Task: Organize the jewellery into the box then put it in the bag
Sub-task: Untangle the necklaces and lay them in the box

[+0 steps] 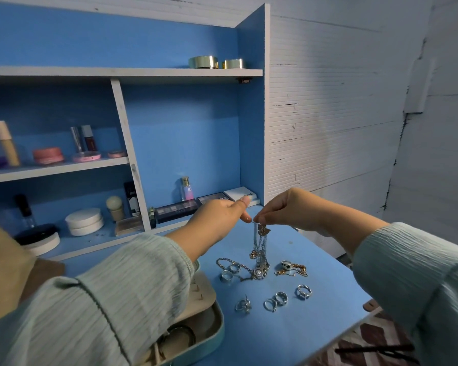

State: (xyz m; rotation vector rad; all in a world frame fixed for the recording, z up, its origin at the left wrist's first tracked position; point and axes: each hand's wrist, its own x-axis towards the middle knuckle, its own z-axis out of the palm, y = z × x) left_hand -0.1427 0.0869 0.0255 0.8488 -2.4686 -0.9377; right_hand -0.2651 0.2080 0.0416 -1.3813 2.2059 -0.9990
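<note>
item: necklace chain (259, 247), tangled, lifted above the blue desk (315, 326), its lower end touching the heap of chains (257, 272). left hand (217, 220) and right hand (288, 210) both pinch its top, fingers (245, 202) pressed together. rings (275, 302) loose on desk; open box (209, 331) near left. i judge: sorting step, early; next, free the chain, lay it in box. bag unclear.

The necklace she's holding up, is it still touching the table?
Touching. In the head view both hands, left and right, pinch the top of the necklace, but its lower end rests on the blue table among the other chains.
</note>
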